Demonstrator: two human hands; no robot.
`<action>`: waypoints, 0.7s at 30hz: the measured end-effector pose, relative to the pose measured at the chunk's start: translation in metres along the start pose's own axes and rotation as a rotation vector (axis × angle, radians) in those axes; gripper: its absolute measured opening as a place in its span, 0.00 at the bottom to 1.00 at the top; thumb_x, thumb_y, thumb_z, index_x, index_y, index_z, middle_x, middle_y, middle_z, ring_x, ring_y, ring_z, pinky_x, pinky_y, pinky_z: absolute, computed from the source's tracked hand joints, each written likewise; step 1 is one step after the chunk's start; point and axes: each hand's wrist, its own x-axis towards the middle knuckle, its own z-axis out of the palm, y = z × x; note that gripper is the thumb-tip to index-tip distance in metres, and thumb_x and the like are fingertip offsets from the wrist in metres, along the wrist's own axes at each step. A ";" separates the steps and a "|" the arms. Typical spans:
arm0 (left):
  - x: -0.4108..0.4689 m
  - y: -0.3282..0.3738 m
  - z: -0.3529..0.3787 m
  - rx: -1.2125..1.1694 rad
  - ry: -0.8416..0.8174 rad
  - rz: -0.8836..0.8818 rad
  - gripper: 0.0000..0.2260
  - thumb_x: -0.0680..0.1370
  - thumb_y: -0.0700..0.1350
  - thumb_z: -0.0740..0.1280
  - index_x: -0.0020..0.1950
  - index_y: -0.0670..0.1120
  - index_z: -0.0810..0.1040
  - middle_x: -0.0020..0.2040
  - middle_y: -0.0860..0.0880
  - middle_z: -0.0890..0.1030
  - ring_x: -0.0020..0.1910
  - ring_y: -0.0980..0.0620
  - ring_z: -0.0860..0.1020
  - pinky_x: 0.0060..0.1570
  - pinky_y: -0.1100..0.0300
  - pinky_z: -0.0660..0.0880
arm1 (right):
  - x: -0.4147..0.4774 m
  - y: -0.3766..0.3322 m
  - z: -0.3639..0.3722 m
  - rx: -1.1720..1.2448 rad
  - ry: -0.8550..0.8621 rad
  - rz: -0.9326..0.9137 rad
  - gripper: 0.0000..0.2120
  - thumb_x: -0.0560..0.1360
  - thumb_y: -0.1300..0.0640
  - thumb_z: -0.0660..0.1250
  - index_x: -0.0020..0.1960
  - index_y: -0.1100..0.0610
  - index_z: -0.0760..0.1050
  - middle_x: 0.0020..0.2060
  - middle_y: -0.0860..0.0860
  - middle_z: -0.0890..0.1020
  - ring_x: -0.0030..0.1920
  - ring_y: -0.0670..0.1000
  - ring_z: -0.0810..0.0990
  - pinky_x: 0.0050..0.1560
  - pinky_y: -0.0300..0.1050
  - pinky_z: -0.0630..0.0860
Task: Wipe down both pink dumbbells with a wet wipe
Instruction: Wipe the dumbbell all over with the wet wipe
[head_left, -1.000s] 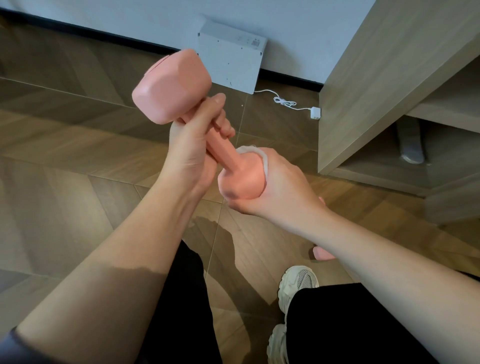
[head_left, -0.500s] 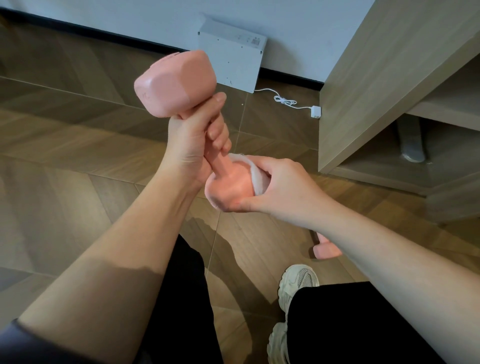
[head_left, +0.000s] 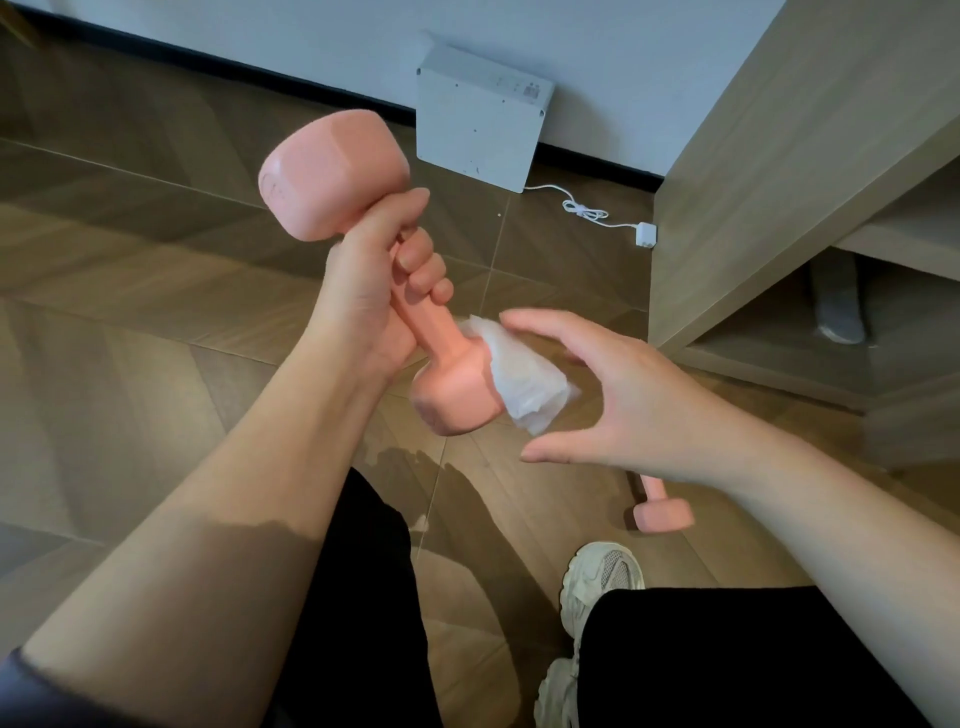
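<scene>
- Your left hand (head_left: 371, 296) is closed firmly round the handle of the first pink dumbbell (head_left: 332, 176). The fingers wrap over the shaft and the thumb lies up against the upper head.
- You hold that dumbbell in the air in front of you, tilted. One head is up and to the left, the other down and to the right, above your legs.
- The wet wipe (head_left: 524, 382) is crumpled and draped against the right side of the lower head.
- Your right hand (head_left: 628, 395) is spread wide, with fingers and thumb extended either side of the wipe, and it grips nothing. The index fingertip is just beside the wipe's upper edge; contact cannot be confirmed.
- The second pink dumbbell (head_left: 662, 512) lies on the wooden floor (head_left: 130, 312) below your right wrist, which hides part of it. It is near your white shoe (head_left: 602, 577).
- A white box (head_left: 478, 114) stands against the wall. Its cable (head_left: 587, 210) runs to a plug beside the wooden cabinet (head_left: 779, 156).
</scene>
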 end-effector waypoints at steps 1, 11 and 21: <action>0.000 0.001 -0.001 0.024 -0.017 -0.002 0.19 0.78 0.43 0.66 0.28 0.49 0.64 0.22 0.54 0.61 0.21 0.55 0.60 0.24 0.62 0.64 | -0.001 0.000 0.003 0.011 0.016 -0.035 0.42 0.64 0.47 0.79 0.74 0.49 0.65 0.71 0.39 0.69 0.70 0.34 0.64 0.67 0.26 0.59; -0.007 -0.009 0.010 0.140 -0.126 -0.038 0.19 0.78 0.43 0.65 0.29 0.49 0.64 0.22 0.53 0.61 0.21 0.54 0.60 0.23 0.62 0.63 | 0.010 0.001 0.024 -0.071 0.154 -0.099 0.28 0.63 0.59 0.79 0.61 0.58 0.77 0.56 0.44 0.78 0.57 0.42 0.75 0.55 0.30 0.67; -0.008 -0.010 0.011 0.132 -0.366 -0.114 0.21 0.78 0.41 0.61 0.25 0.50 0.66 0.20 0.53 0.63 0.19 0.56 0.62 0.22 0.63 0.66 | 0.011 0.002 0.033 -0.094 0.112 -0.106 0.21 0.66 0.59 0.76 0.56 0.59 0.75 0.50 0.48 0.78 0.50 0.48 0.76 0.50 0.38 0.72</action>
